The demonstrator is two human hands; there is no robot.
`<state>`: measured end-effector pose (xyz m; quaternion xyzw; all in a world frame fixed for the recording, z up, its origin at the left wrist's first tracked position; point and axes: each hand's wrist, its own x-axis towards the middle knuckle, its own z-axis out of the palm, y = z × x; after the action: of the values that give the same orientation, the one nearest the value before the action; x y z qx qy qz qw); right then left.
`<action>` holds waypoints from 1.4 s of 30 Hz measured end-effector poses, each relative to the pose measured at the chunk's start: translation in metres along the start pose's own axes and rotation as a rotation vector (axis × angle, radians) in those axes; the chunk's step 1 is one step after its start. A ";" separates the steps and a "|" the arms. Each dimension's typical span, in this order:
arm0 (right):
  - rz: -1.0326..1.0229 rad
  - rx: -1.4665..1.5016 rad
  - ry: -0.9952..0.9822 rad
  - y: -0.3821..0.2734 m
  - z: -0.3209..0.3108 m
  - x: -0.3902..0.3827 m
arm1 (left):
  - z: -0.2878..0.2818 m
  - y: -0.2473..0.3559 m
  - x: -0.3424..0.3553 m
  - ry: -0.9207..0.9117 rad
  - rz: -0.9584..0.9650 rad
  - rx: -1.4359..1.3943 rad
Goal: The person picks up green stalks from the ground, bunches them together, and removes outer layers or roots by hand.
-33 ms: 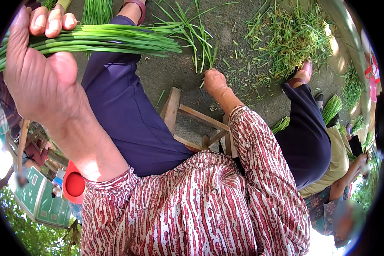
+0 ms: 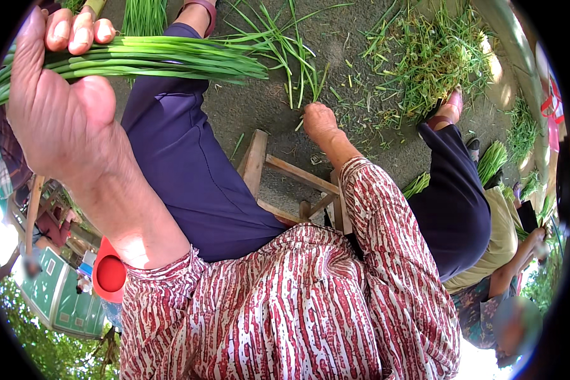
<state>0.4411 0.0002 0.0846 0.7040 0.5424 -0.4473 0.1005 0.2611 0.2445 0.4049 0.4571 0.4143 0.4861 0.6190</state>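
Note:
My left hand (image 2: 69, 107), raised at the upper left, is closed round a bundle of long green chives (image 2: 164, 58). The leaves lie almost level and point right, over my left trouser leg. Lower and further right, my right hand (image 2: 321, 120) is down near the ground with its fingers curled. It grips the lower end of a few chive strands (image 2: 316, 85); the fingertips are partly hidden. Loose chives (image 2: 278, 38) lie spread on the dark ground just beyond it.
A heap of cut green trimmings (image 2: 437, 63) lies at the upper right by my right shoe. A wooden stool frame (image 2: 297, 174) stands between my legs. Another chive bunch (image 2: 144, 18) lies at the top left. A person (image 2: 500, 278) sits at the right beside more bunches (image 2: 491, 161).
The strands at my right hand have shifted very slightly to the right. My left hand and its bundle look almost unmoved.

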 end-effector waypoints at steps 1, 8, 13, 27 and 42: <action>0.006 -0.002 -0.003 0.000 -0.006 -0.001 | 0.000 -0.001 -0.002 0.014 0.006 0.002; -0.190 0.451 0.413 0.006 -0.051 -0.041 | 0.019 -0.019 -0.014 0.065 0.074 -0.048; -0.215 0.703 0.582 -0.020 -0.123 -0.079 | 0.032 -0.030 -0.012 0.136 0.106 -0.008; -0.379 1.069 0.417 -0.054 -0.252 -0.162 | 0.085 -0.078 -0.044 -0.522 -0.370 0.073; -0.468 1.084 0.532 -0.059 -0.270 -0.155 | 0.108 -0.078 -0.050 -0.743 -0.461 0.123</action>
<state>0.5292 0.0883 0.3755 0.6049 0.3852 -0.4782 -0.5070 0.3728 0.1697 0.3584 0.5324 0.2830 0.1124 0.7898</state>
